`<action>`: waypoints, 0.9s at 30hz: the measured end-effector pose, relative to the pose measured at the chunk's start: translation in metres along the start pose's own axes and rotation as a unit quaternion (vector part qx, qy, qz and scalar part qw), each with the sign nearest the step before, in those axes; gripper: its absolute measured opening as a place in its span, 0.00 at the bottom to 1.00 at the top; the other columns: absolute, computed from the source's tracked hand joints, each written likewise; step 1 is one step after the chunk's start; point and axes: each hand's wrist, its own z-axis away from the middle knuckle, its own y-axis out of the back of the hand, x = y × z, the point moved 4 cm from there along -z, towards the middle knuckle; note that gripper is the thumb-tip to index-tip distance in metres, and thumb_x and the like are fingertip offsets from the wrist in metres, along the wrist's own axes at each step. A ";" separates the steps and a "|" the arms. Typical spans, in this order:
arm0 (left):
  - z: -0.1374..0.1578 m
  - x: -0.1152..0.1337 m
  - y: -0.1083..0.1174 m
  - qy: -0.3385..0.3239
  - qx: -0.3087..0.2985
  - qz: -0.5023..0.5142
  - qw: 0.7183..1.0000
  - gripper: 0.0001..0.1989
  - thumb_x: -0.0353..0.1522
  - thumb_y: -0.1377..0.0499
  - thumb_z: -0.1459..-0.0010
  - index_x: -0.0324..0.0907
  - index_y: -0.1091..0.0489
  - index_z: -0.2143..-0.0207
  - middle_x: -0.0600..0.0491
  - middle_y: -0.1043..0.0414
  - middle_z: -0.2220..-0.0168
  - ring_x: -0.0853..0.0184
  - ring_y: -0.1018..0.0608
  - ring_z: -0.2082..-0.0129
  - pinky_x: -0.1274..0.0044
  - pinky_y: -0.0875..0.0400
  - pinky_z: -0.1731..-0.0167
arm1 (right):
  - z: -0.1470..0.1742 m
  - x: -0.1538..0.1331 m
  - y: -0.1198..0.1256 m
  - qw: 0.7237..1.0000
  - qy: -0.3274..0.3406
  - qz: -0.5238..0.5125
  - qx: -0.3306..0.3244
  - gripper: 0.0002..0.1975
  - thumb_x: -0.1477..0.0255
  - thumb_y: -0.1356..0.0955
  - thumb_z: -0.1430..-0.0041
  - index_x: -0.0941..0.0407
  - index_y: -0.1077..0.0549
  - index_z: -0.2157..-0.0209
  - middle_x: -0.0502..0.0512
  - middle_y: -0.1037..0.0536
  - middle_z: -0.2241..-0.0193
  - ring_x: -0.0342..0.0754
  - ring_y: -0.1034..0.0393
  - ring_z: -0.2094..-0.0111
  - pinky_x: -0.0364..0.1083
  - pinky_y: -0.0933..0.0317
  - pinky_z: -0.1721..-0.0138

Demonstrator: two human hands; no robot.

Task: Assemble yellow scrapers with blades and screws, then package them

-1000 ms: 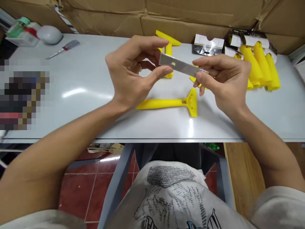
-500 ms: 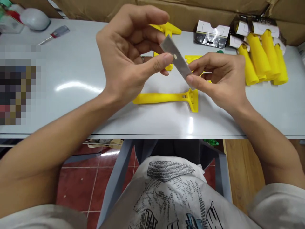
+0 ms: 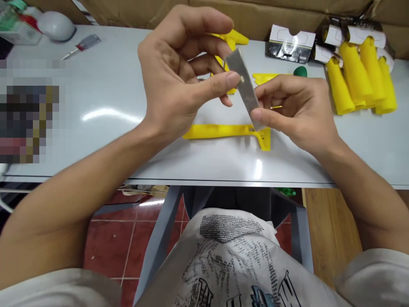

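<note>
A flat grey metal scraper blade is held up above the table, tilted, with a small pale spot near its middle. My left hand pinches its upper part between thumb and fingers, the index finger raised. At the lower end, the thumb and fingers of my right hand grip it. Below them a yellow scraper handle lies on the table, its wide head to the right, partly covered by the blade. More yellow scraper parts lie behind my hands, partly hidden.
Yellow tubular handles with black-and-white card packaging lie at the right. A separate card stands at the back by the cardboard. A green round item sits behind my right hand. A screwdriver and white rounded object are at the left.
The blade has turned slightly steeper, its lower end dropping a little, both hands still on it. The whole view has shifted slightly, so the table things appear further right.
</note>
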 end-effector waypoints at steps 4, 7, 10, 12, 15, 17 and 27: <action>0.000 -0.014 0.002 -0.049 -0.026 0.040 0.998 0.31 0.57 0.25 0.22 0.45 0.17 0.34 0.52 0.15 0.40 0.64 0.11 0.44 0.86 0.12 0.67 | -0.002 0.003 -0.005 0.998 -0.033 -0.034 -0.048 0.27 0.54 0.08 0.46 0.48 0.12 0.51 0.52 0.13 0.58 0.51 0.18 0.59 0.49 0.19 0.64; 0.000 -0.013 0.002 -0.063 -0.037 0.089 0.993 0.24 0.50 0.22 0.22 0.49 0.16 0.34 0.54 0.15 0.39 0.63 0.11 0.42 0.85 0.10 0.66 | -0.002 0.007 -0.007 0.995 -0.056 -0.053 -0.061 0.32 0.52 0.07 0.49 0.48 0.14 0.50 0.52 0.14 0.59 0.50 0.17 0.60 0.45 0.25 0.70; 0.000 -0.010 0.002 -0.012 -0.041 0.105 0.994 0.21 0.46 0.18 0.25 0.54 0.15 0.36 0.57 0.15 0.37 0.65 0.11 0.45 0.83 0.09 0.67 | -0.002 0.010 -0.009 0.992 -0.052 -0.073 -0.084 0.33 0.52 0.06 0.51 0.48 0.14 0.49 0.51 0.14 0.60 0.50 0.18 0.61 0.45 0.25 0.70; 0.000 -0.007 0.002 0.020 -0.043 0.105 0.993 0.19 0.44 0.18 0.25 0.54 0.15 0.39 0.57 0.16 0.36 0.66 0.12 0.49 0.78 0.07 0.65 | -0.003 0.010 -0.008 0.992 -0.041 -0.071 -0.091 0.32 0.53 0.07 0.49 0.48 0.13 0.48 0.51 0.14 0.60 0.49 0.19 0.62 0.46 0.25 0.70; -0.001 -0.005 0.001 0.023 -0.042 0.106 0.993 0.21 0.47 0.16 0.28 0.51 0.15 0.41 0.56 0.13 0.45 0.66 0.12 0.55 0.74 0.06 0.65 | -0.004 0.011 -0.007 0.994 -0.043 -0.048 -0.087 0.32 0.52 0.07 0.48 0.48 0.12 0.48 0.51 0.14 0.60 0.50 0.19 0.62 0.46 0.26 0.70; -0.002 -0.006 -0.001 0.026 -0.033 0.110 0.993 0.25 0.51 0.14 0.33 0.49 0.13 0.44 0.56 0.13 0.54 0.67 0.13 0.61 0.73 0.08 0.67 | -0.004 0.010 -0.006 0.995 -0.041 -0.031 -0.080 0.31 0.51 0.08 0.47 0.48 0.12 0.48 0.51 0.13 0.60 0.51 0.17 0.59 0.46 0.27 0.71; -0.001 -0.003 -0.006 0.047 -0.043 0.088 0.994 0.29 0.59 0.15 0.36 0.49 0.13 0.49 0.54 0.14 0.59 0.67 0.18 0.66 0.70 0.12 0.70 | -0.002 -0.002 -0.011 0.999 -0.008 -0.033 -0.015 0.29 0.41 0.13 0.39 0.50 0.16 0.60 0.49 0.15 0.68 0.48 0.20 0.72 0.49 0.19 0.69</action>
